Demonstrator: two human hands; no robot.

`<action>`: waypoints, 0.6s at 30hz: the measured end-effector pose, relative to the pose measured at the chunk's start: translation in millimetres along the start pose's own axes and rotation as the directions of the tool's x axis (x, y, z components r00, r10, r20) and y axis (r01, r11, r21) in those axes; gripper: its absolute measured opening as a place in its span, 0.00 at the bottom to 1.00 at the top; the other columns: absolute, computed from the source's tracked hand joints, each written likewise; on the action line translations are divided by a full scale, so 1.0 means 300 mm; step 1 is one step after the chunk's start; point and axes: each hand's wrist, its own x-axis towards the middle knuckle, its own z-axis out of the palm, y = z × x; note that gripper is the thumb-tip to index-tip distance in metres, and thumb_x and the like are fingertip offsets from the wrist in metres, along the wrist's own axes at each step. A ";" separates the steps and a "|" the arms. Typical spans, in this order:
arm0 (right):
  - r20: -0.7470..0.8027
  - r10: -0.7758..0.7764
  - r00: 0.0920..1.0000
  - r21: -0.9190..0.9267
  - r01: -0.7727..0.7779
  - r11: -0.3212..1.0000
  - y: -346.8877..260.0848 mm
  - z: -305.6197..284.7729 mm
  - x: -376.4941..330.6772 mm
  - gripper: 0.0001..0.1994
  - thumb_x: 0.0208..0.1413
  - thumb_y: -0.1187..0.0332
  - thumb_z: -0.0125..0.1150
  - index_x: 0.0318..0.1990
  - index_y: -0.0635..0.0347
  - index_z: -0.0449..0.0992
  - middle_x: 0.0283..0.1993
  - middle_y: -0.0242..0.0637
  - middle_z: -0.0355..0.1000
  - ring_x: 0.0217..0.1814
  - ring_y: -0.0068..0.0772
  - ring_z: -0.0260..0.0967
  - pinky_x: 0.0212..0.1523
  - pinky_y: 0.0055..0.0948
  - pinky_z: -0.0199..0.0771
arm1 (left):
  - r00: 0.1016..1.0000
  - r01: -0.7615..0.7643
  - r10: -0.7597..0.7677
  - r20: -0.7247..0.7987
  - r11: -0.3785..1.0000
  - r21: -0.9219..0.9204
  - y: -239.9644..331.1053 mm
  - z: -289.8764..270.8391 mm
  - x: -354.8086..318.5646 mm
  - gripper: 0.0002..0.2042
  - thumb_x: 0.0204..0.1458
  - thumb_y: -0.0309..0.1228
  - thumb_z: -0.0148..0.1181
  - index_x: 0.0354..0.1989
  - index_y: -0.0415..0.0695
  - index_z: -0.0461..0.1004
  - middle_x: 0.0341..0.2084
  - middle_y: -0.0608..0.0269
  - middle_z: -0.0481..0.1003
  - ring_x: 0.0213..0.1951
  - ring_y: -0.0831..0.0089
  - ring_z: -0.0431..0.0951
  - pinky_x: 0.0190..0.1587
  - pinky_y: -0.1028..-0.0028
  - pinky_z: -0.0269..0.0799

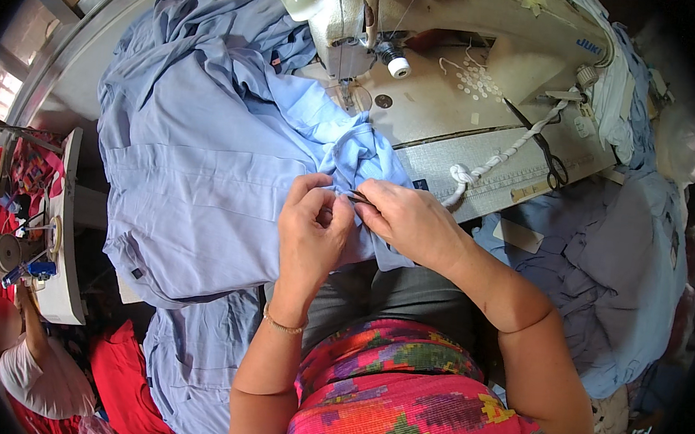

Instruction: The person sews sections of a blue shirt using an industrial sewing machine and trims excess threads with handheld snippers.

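Note:
A light blue garment lies spread over the front of the sewing table and hangs toward my lap. My left hand is closed in a pinch on the garment's cloth near its right side. Close against it, my right hand grips a small dark pointed tool, its tip at the cloth between both hands; its exact kind is mostly hidden by my fingers. Bunched brighter blue folds rise just beyond my fingers, below the needle area of the sewing machine.
Small white buttons lie scattered on the machine bed. Black scissors and a knotted white cloth cord rest toward the right. Piled blue and grey garments fill the right side. At far left, a person sits by another machine table.

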 end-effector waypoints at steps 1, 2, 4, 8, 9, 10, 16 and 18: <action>0.001 0.002 1.000 0.000 -0.002 1.000 -0.001 0.000 0.001 0.07 0.56 0.67 0.53 0.36 0.61 0.65 0.30 0.46 0.70 0.31 0.52 0.71 0.28 0.44 0.71 | 1.000 -0.009 0.009 -0.006 1.000 0.023 -0.004 0.001 0.005 0.04 0.46 0.20 0.57 0.24 0.31 0.72 0.36 0.54 0.73 0.20 0.79 0.71 0.24 0.78 0.67; 0.002 0.003 1.000 -0.001 -0.003 1.000 -0.002 -0.001 0.002 0.08 0.56 0.67 0.53 0.37 0.61 0.65 0.29 0.46 0.70 0.31 0.52 0.71 0.28 0.44 0.71 | 1.000 -0.017 0.018 -0.013 0.999 0.045 -0.006 0.000 0.007 0.04 0.45 0.20 0.57 0.24 0.31 0.72 0.36 0.52 0.73 0.20 0.77 0.71 0.23 0.77 0.68; 0.006 0.008 1.000 -0.005 -0.008 1.000 -0.003 -0.002 0.003 0.08 0.56 0.67 0.53 0.37 0.61 0.65 0.29 0.46 0.70 0.31 0.52 0.71 0.28 0.44 0.71 | 1.000 -0.013 0.013 -0.011 1.000 0.023 -0.003 -0.003 0.008 0.03 0.45 0.19 0.56 0.25 0.30 0.72 0.35 0.53 0.73 0.20 0.76 0.71 0.24 0.77 0.68; 0.014 0.020 1.000 -0.013 -0.020 1.000 -0.003 -0.001 0.005 0.08 0.56 0.67 0.53 0.36 0.61 0.65 0.29 0.46 0.71 0.30 0.52 0.71 0.27 0.44 0.71 | 1.000 -0.012 0.012 0.004 1.000 0.011 -0.001 -0.010 0.009 0.03 0.45 0.19 0.55 0.26 0.30 0.73 0.33 0.54 0.74 0.20 0.76 0.70 0.24 0.78 0.67; 0.015 0.020 1.000 -0.013 -0.020 1.000 -0.005 -0.001 0.007 0.08 0.56 0.67 0.53 0.36 0.61 0.65 0.29 0.46 0.71 0.29 0.52 0.71 0.27 0.44 0.71 | 1.000 -0.019 0.019 0.005 1.000 0.019 -0.003 -0.012 0.009 0.03 0.45 0.19 0.55 0.27 0.30 0.73 0.32 0.55 0.74 0.20 0.76 0.70 0.25 0.78 0.67; 0.023 0.031 0.999 -0.003 -0.031 1.000 -0.008 -0.002 0.008 0.08 0.56 0.67 0.53 0.37 0.61 0.65 0.30 0.46 0.71 0.30 0.52 0.71 0.28 0.44 0.71 | 1.000 -0.027 0.027 0.005 0.999 0.027 -0.008 -0.013 0.007 0.04 0.46 0.19 0.55 0.27 0.30 0.73 0.32 0.55 0.74 0.20 0.76 0.70 0.25 0.78 0.67; -0.045 0.089 0.995 0.215 -0.077 0.974 0.011 0.010 0.009 0.10 0.55 0.69 0.54 0.42 0.64 0.68 0.33 0.48 0.71 0.37 0.52 0.71 0.37 0.41 0.71 | 0.999 -0.001 0.005 0.034 0.996 -0.094 -0.015 -0.019 0.003 0.04 0.50 0.21 0.54 0.29 0.31 0.73 0.30 0.59 0.75 0.30 0.76 0.72 0.34 0.79 0.67; -0.140 0.095 0.986 0.384 -0.034 0.923 0.015 0.012 0.022 0.12 0.54 0.71 0.55 0.45 0.64 0.68 0.34 0.46 0.71 0.39 0.50 0.71 0.41 0.37 0.71 | 0.998 -0.036 0.040 0.044 0.995 -0.096 -0.017 -0.019 0.005 0.04 0.51 0.21 0.55 0.30 0.31 0.73 0.30 0.58 0.75 0.31 0.74 0.73 0.36 0.78 0.68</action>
